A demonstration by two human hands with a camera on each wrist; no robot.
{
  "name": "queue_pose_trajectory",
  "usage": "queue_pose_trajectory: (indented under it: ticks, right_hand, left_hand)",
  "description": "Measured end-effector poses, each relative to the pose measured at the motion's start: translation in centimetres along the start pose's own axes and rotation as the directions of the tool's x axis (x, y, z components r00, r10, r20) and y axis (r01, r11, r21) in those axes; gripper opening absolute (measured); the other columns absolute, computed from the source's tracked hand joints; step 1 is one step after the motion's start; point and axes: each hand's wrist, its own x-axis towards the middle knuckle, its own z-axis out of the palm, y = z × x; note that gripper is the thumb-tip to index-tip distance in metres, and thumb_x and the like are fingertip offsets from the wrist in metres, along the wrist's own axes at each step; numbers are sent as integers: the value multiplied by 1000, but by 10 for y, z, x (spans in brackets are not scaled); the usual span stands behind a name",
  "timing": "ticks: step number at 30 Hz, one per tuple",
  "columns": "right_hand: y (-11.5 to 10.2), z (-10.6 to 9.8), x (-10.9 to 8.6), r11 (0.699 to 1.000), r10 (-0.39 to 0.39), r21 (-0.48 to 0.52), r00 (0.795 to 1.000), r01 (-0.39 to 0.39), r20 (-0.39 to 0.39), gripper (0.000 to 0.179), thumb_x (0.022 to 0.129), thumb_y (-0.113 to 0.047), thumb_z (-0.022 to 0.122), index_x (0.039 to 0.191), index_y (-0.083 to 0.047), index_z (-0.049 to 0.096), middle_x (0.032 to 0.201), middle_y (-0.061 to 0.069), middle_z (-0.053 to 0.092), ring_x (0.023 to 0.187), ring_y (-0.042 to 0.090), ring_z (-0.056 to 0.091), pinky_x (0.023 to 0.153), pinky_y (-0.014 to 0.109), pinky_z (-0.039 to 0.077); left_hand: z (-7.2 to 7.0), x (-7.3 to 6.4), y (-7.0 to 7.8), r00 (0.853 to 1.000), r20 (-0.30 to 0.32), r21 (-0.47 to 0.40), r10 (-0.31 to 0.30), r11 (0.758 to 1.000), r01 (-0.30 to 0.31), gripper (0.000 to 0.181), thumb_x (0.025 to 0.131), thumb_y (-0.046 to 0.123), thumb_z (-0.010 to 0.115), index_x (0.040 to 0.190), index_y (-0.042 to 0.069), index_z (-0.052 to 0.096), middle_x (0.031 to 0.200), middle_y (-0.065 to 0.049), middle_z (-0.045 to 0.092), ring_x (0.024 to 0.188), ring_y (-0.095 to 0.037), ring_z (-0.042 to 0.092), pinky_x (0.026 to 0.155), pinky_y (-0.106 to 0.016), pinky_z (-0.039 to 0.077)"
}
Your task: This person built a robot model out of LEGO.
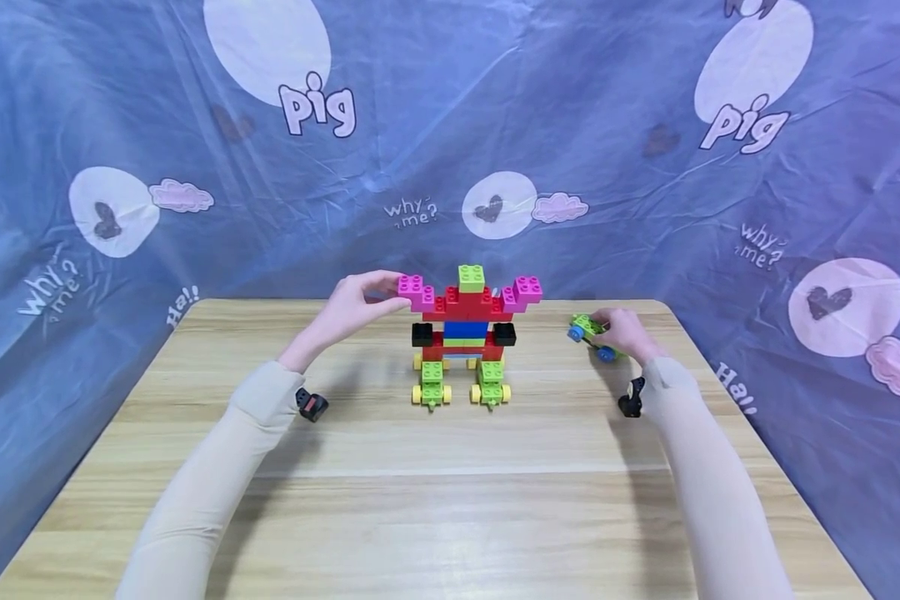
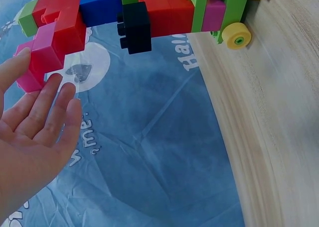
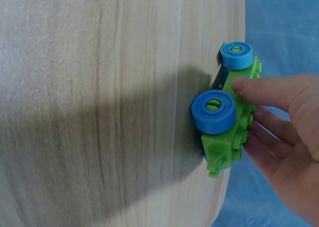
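Note:
A robot-shaped figure of toy building blocks [image 1: 465,309] stands at the middle of the table on green feet with yellow wheels. My left hand [image 1: 354,307] reaches its left arm and pinches the outer pink block [image 2: 31,72] between thumb and fingers. Black blocks [image 2: 135,28] stick out at the figure's sides, and a lime block [image 1: 471,278] tops it. At the table's right, my right hand [image 1: 626,333] grips a green wheeled block base [image 3: 232,112] with blue wheels [image 3: 214,111], thumb on its near side. The fingers behind it are partly hidden.
The wooden table [image 1: 450,517] ends at a back edge just behind the figure. A blue printed cloth [image 1: 435,133] hangs behind and along both sides. Black wrist cameras [image 1: 313,406] sit under each sleeve cuff.

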Motion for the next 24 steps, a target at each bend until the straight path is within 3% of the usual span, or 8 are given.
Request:
queue_pose_trajectory:
  ticks: [8,14,24]
  right_hand:
    - [3,2,0,1000,-4,-4,1000,4,-27,46,86,-5,67,127,14,57,120,36,63,110,49,60,98,59,49]
    - [3,-1,-6,999,-38,-27,998,36,-53,46,81,-5,70,121,13,62,113,33,67,102,46,65,94,57,51]
    - [-16,-19,-12,992,-124,-42,990,122,-67,40,82,-2,70,119,12,64,106,31,70,95,41,68,87,54,55]
  left_hand:
    - [0,-1,2,1000,1,5,-6,1000,6,45,90,26,73,130,6,63,117,-15,72,108,-31,68,95,-46,56]
    - [1,0,2,1000,5,5,-4,1000,4,46,90,27,73,130,7,63,118,-14,72,109,-30,68,96,-44,56]
    - [0,-3,-3,1000,14,-13,-12,1000,12,50,90,34,73,132,9,62,124,-14,70,113,-30,66,96,-46,56]
